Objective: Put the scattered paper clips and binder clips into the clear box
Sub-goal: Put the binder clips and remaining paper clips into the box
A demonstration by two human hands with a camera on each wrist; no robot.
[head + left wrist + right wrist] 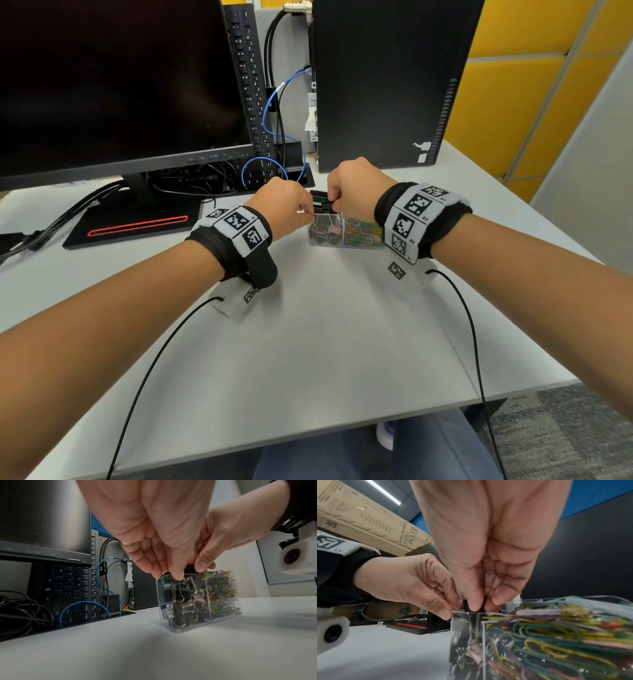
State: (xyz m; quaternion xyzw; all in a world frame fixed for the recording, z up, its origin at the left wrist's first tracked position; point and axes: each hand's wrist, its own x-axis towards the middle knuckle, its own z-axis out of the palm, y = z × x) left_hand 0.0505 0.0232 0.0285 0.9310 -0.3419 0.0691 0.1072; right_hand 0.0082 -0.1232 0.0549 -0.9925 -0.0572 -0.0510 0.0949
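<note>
We are pinching a black binder clip with our right hand over the clear box on the surface; our left hand is gripping its rim. The full compartment could make the clip spill out.

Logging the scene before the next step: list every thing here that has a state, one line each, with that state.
box: open-topped, upright on desk, both compartments nearly full.
binder clips: in left compartment.
paper clips: in right compartment, heaped to rim.
black clip: above rim, pinched by right hand.
left hand: fingertips at the box rim by the clip.
monitor: off.
</note>
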